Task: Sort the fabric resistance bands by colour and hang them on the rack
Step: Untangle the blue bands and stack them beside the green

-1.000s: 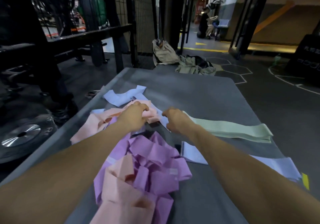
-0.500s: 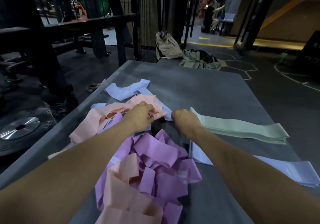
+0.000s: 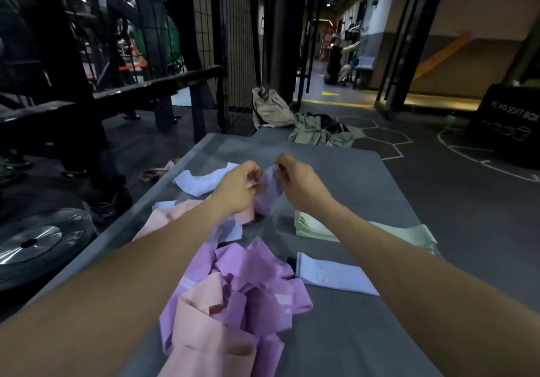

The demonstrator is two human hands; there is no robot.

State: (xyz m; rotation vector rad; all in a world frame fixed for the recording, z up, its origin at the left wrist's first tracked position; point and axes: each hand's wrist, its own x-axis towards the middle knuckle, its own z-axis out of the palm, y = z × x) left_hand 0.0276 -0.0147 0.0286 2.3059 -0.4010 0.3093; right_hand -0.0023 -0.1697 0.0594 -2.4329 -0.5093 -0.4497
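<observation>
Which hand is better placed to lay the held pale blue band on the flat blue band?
Probably the right hand: it pinches the pale blue band, and the flat blue band lies on its side. The left hand hangs over the pink bands.

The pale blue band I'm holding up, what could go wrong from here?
Both hands, left hand and right hand, pinch the pale blue band just above the pink bands; its hanging end could drag one along. The mixed purple and pink heap may tangle. Bands near the mat's left edge could slip off.

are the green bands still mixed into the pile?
No, the green bands lie stacked flat on the mat, apart from the purple and pink pile.
</observation>
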